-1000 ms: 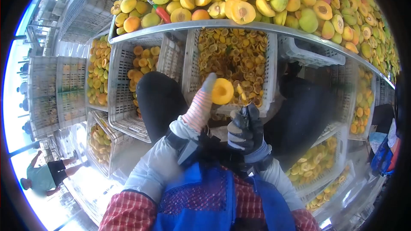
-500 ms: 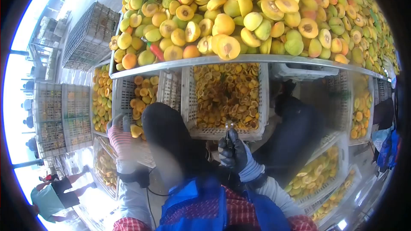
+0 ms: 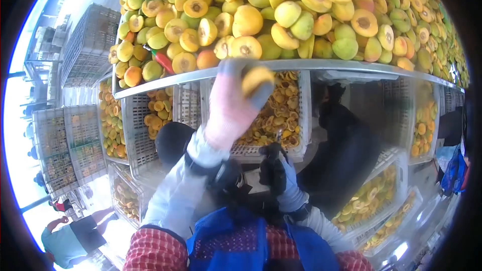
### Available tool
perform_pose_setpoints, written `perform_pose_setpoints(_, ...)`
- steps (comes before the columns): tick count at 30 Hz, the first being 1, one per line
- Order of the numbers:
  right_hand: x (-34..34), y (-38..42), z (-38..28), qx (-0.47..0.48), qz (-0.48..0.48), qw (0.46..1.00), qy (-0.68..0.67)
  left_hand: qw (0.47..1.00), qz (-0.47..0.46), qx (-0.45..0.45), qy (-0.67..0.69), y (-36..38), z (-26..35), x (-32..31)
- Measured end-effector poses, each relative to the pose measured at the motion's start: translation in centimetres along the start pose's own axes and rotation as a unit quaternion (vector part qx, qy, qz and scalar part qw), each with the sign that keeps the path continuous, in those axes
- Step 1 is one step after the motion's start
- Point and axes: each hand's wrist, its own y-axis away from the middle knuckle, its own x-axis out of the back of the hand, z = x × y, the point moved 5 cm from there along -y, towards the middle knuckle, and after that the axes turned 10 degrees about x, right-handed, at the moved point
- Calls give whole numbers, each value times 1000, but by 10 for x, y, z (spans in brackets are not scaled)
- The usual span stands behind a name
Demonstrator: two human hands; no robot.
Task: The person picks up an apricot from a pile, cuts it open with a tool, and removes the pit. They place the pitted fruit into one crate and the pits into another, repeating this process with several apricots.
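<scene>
My left hand (image 3: 232, 105), in a pinkish glove with grey fingertips, is closed around a yellow peach half (image 3: 257, 81), blurred by motion, just at the near edge of the metal table (image 3: 321, 66). A heap of cut yellow and green peaches (image 3: 246, 20) covers that table. Lower down, my right hand (image 3: 275, 170), in a black glove, grips a small metal-tipped tool (image 3: 279, 134) pointing away from me; its handle is hidden in the fist. Below my left hand, a white crate (image 3: 305, 115) holds scooped-out peach pieces (image 3: 281, 105).
A slim red object (image 3: 163, 61) lies among the fruit at the table's left edge. Crates of peach halves stand left (image 3: 133, 120) and right (image 3: 396, 190). Stacked crates (image 3: 90, 45) are further left. Another person (image 3: 78, 238) is at lower left.
My left hand has moved from the crate at the left up to the table edge and now holds a peach half. My right hand stays low with the tool. The view has shifted slightly.
</scene>
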Motion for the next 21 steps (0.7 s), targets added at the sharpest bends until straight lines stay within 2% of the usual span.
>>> perform_pose_setpoints(1,-2,-1,-6,24,-6,1000,-15,998,-3,38,51,22,-12,3)
perform_pose_setpoints(2,-6,-2,-9,66,-14,998,-16,999,-5,31,-8,43,-14,9)
perform_pose_setpoints(3,-11,-3,-9,109,-22,994,-16,961,-51,205,180,71,-39,1)
perform_pose_setpoints(4,-16,-3,-11,152,-31,988,-14,935,-77,278,206,93,-43,2)
perform_pose_setpoints(5,-20,-1,-9,152,-34,986,-60,912,-79,328,233,109,-43,3)
perform_pose_setpoints(6,-21,1,-9,139,-32,990,-16,886,-81,375,259,122,-42,4)
perform_pose_setpoints(7,-22,3,-10,127,-31,991,28,925,-103,322,171,129,-49,9)
perform_pose_setpoints(10,-18,3,-8,122,-31,981,147,917,-109,334,187,142,-52,11)
perform_pose_setpoints(11,-18,3,-8,133,-35,976,168,894,-138,369,211,146,-51,9)
perform_pose_setpoints(13,-13,-2,-3,174,-44,956,231,906,-154,362,159,152,-61,12)
perform_pose_setpoints(14,-9,0,1,163,-34,952,255,910,-161,359,134,156,-67,12)
perform_pose_setpoints(15,-9,0,3,153,-24,948,279,937,-90,316,117,156,-62,14)
perform_pose_setpoints(16,-8,2,5,143,-13,942,303,956,-64,277,67,155,-55,15)
perform_pose_setpoints(18,-14,3,5,193,-11,899,392,980,-12,197,-35,153,-37,19)
perform_pose_setpoints(19,-16,4,5,218,-9,874,435,979,8,200,-35,156,-39,17)
perform_pose_setpoints(21,-12,4,8,237,0,901,363,962,26,255,90,165,-47,10)
